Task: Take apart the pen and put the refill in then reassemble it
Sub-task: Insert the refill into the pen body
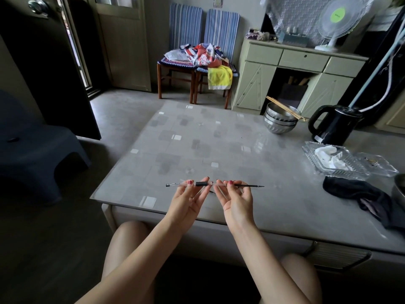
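A clear pen barrel (178,184) with a black rubber grip (201,183) is held level above the near edge of the grey table (219,139). My left hand (188,200) pinches the barrel between thumb and fingers, palm up. A thin black refill (249,185) lies in line with the barrel, its pointed tip toward the right. My right hand (237,199) pinches the refill near its left end, close to the barrel's open mouth. Whether the refill's end sits inside the barrel I cannot tell. A small dark piece (211,191) lies on the table between the hands.
At the table's right stand a black kettle (335,125), stacked steel bowls (280,120) with chopsticks across them, glass trays (341,163) with tissue, and a dark cloth (361,198). A dark plastic stool (37,154) is at the left. Two chairs (197,62) with clothes stand beyond.
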